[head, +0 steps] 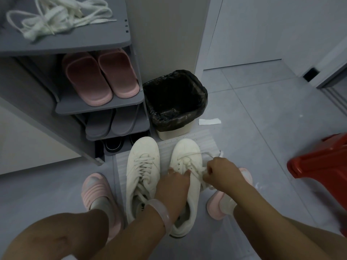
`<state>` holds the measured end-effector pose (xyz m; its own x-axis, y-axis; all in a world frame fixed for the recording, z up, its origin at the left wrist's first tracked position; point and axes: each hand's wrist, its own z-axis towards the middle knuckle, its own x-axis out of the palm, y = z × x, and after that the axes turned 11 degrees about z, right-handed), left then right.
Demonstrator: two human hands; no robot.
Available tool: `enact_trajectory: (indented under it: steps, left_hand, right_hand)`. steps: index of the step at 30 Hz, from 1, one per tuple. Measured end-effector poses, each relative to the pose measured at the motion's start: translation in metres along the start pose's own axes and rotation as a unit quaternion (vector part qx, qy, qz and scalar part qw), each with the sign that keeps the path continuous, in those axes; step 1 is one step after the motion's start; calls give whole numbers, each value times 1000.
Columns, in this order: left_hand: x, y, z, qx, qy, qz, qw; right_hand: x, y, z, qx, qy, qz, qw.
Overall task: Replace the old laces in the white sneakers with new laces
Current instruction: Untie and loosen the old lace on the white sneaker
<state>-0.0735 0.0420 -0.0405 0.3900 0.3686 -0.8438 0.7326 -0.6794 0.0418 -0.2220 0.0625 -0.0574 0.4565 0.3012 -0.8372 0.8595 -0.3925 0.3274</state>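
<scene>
A: where are the sneakers?

B: both on the floor on a pale ribbed mat [202, 141], toes toward the shoe rack [78, 107]. left white sneaker [142, 166] fully laced, untouched. right white sneaker [187, 162] is the one being worked on

A: hands?

B: left hand [173, 184] lies on the right sneaker's tongue area, fingers curled down onto the upper, grip pressing on the shoe, can't tell if it pinches a lace. right hand [221, 175] has a clenched grip on the old lace [204, 172], bunched at the eyelets, one strand running out toward the toe

A: new laces?

B: white laces [56, 17] in a loose pile on top of the rack, well apart from the shoes

A: anything else?

B: pink slippers [99, 76] on the upper shelf, grey ones below, black-lined bin [174, 102] just beside the rack, red stool [319, 160] at right. pink bracelet [161, 209] on left wrist, person's feet in pink slides either side of the sneakers
</scene>
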Motion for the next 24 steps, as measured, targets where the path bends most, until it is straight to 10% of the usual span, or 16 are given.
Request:
enact_trajectory:
  steps: [12, 24]
  left_hand:
    - [15, 8, 9, -16, -38, -9, 999]
    - [-7, 17, 11, -41, -184, -139, 972]
  right_hand:
    - [-73, -104, -20, 230, -68, -14, 971]
    - [-8, 4, -17, -47, -55, 110, 991]
